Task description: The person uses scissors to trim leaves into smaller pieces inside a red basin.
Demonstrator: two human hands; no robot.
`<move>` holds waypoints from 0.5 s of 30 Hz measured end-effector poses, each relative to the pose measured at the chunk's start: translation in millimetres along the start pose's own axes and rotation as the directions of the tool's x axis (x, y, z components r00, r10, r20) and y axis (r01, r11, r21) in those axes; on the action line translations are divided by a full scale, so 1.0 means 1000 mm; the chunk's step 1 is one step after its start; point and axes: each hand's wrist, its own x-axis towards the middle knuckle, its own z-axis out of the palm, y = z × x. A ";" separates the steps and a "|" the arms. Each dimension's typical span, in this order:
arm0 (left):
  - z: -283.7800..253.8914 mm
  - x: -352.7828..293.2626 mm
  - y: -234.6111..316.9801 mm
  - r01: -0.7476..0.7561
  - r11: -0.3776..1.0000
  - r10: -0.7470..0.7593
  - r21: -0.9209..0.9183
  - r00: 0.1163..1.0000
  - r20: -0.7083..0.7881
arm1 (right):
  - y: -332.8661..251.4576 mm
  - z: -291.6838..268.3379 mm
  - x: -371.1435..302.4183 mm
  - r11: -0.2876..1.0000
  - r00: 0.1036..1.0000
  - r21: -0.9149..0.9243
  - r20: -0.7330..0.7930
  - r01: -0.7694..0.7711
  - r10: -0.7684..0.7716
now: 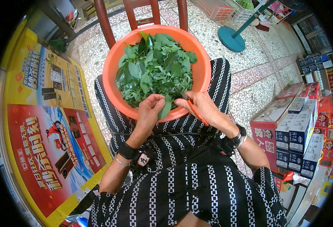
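Observation:
My left hand is closed, pinching a long green leaf between thumb and fingertips over the near rim of an orange plastic basin. In my right hand is a pair of scissors with orange handles. Its dark blades point into the basin, close to the held leaf; I cannot tell how far they are apart. The basin rests on my lap and holds a heap of green leaves. Some are broad and whole, and smaller pieces lie among them.
A wooden chair stands just beyond the basin. The teal round base of a stand is on the speckled floor. Stacked boxes fill the right side. A yellow and red printed panel runs along the left. White crates are at the back.

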 end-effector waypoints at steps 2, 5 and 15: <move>0.001 0.000 0.001 -0.030 1.000 0.030 0.006 0.999 0.040 | 0.000 0.000 0.001 0.995 0.999 0.091 -0.019 -0.032 0.034; 0.010 -0.002 0.002 -0.122 0.991 0.116 0.050 0.988 0.102 | 0.002 0.006 0.005 0.959 0.999 0.281 -0.020 -0.021 0.028; 0.005 -0.007 0.004 -0.131 0.986 0.120 0.104 0.987 0.108 | 0.012 0.008 0.014 0.911 0.994 0.405 -0.039 -0.079 0.103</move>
